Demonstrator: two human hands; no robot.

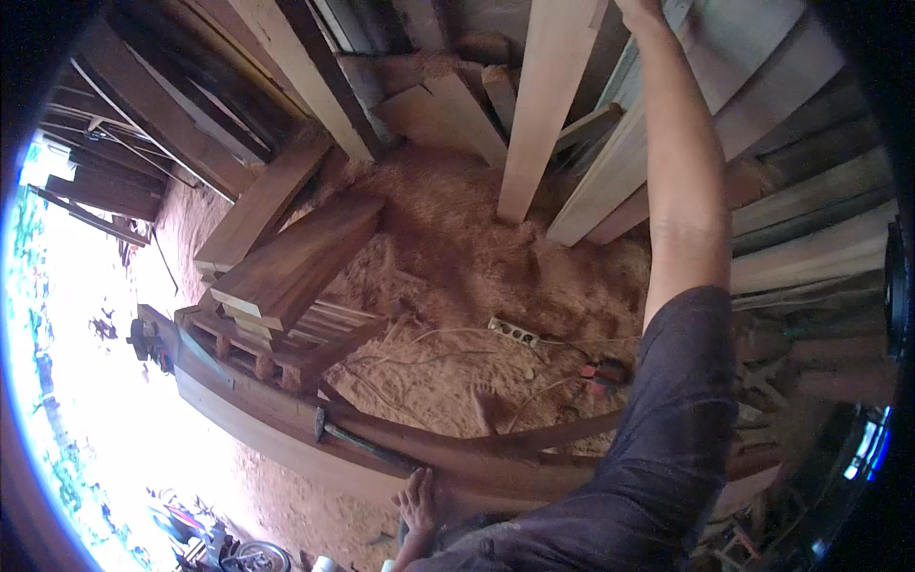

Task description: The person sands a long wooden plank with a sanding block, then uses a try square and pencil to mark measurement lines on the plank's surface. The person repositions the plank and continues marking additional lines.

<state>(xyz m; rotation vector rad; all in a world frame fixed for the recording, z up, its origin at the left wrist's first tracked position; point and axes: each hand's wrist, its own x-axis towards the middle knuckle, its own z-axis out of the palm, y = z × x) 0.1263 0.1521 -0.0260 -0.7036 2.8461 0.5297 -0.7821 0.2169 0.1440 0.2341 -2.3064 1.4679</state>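
My right arm stretches far up, and my right hand (640, 8) is at the top edge beside the tall upright planks (553, 105). Its fingers are cut off by the picture's edge, so its grip is hidden. Low in the view, my left hand (416, 500) lies on the edge of a long wooden beam (286, 419), fingers spread and holding nothing. Close to its fingertips is the handle end of a hammer (357, 440), which rests along the top of that beam.
Thick boards (295, 262) are stacked on a wooden pallet (276, 357) at left. A power strip (513, 331), cords and a red-and-black tool (604, 377) lie on sawdust. A bare foot (485, 405) stands beyond the beam. A motorbike (224, 548) is at lower left.
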